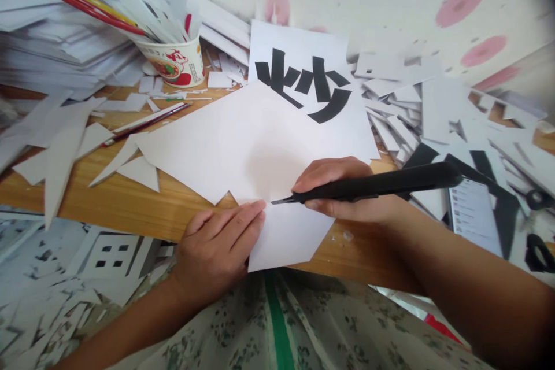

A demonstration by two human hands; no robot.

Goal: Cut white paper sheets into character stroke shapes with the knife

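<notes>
- Our right hand [342, 188] is wrapped tight around a black craft knife [373, 186], fingers pressed together on the handle, with the blade tip touching the white sheet [243, 144].
- Our left hand [219, 245] lies flat at the near edge of the desk [130, 208], fingers together and unbent, pinning that sheet down just beside the blade; it grips nothing.
- The white sheet lies in the middle of the desk, and its lower part hangs over the near edge towards our lap.
- Behind it, partly covered, lies a sheet with a black printed character [303, 78].
- At the far left corner stands a paper cup [176, 60] stuffed with paper strips and red and yellow sticks.
- Paper scraps [56, 150] cover the left side, and more offcuts pile up on the right.
</notes>
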